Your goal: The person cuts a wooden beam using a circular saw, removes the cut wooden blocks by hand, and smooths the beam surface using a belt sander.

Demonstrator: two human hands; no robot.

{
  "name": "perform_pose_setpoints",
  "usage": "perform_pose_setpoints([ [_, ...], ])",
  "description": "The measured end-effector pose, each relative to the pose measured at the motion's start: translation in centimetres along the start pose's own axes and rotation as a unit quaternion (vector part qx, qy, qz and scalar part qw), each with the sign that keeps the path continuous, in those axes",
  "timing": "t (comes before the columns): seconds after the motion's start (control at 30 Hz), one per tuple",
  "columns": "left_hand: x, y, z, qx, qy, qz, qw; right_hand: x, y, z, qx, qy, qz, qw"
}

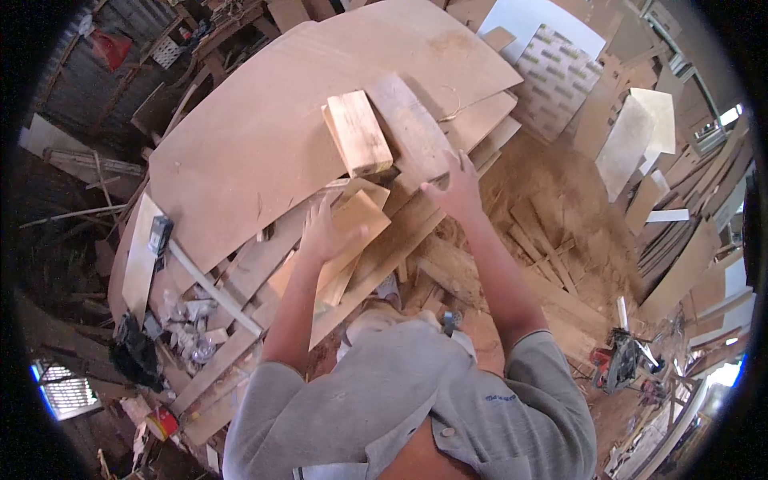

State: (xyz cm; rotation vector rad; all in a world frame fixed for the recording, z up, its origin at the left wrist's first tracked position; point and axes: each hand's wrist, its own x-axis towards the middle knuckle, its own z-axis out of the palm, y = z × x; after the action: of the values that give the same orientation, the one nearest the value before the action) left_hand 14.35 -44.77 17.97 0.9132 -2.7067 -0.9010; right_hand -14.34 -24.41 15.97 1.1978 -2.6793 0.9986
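My left hand is over a yellowish flat board at the near edge of the work surface. Its fingers are spread, the thumb pointing right, and nothing shows in its grasp. Close to the near end of a pale, worn plank is my right hand, thumb and fingers apart. Whether it touches that plank I cannot tell. Between and beyond both hands lies a thick light wood block, next to the plank, with another piece partly hidden under it.
Large brown sheets form the work surface. A long narrow board runs along its near side. Sawdust and wood offcuts cover the floor at right. A dark tool rests at left; panels lean at right.
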Motion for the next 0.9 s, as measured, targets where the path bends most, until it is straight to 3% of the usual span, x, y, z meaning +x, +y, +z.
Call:
perform_pose_setpoints([
  [0.1, -7.1, 1.8, 0.6, 0.209, -0.020, -0.056, 0.976, -5.4, 1.3, -2.5, 0.082, -0.027, 0.022, 0.996],
  [0.2, -6.8, 2.1, 1.7, 0.206, -0.034, -0.148, 0.967, -12.3, 3.7, -4.0, 0.104, -0.034, 0.047, 0.993],
  [0.3, -7.7, 5.0, 1.7, 0.149, -0.003, -0.163, 0.975, -18.9, 5.7, -6.1, 0.127, -0.058, 0.077, 0.987],
  [0.4, -10.2, 8.2, 3.3, -0.060, 0.090, -0.108, 0.988, -23.3, 6.3, -9.3, 0.201, -0.117, 0.116, 0.966],
  [0.43, -10.8, 10.3, 3.8, -0.221, 0.065, -0.087, 0.969, -24.4, 6.0, -10.9, 0.230, -0.139, 0.126, 0.955],
  [0.53, -11.7, 16.7, 7.2, -0.484, 0.030, -0.023, 0.874, -26.6, 5.4, -14.5, 0.332, -0.204, 0.151, 0.908],
  [0.63, -13.0, 22.1, 10.2, -0.549, -0.047, 0.027, 0.834, -28.8, 4.3, -18.3, 0.442, -0.213, 0.111, 0.864],
  [0.73, -13.7, 25.2, 13.6, -0.556, -0.162, 0.093, 0.810, -31.5, 4.9, -19.1, 0.437, -0.193, 0.061, 0.876],
  [0.8, -14.3, 27.6, 14.8, -0.559, -0.273, 0.141, 0.770, -33.3, 5.8, -19.2, 0.442, -0.151, 0.072, 0.881],
  [0.9, -15.8, 31.3, 14.5, -0.520, -0.359, 0.175, 0.755, -35.6, 6.0, -19.9, 0.417, -0.076, 0.088, 0.902],
])
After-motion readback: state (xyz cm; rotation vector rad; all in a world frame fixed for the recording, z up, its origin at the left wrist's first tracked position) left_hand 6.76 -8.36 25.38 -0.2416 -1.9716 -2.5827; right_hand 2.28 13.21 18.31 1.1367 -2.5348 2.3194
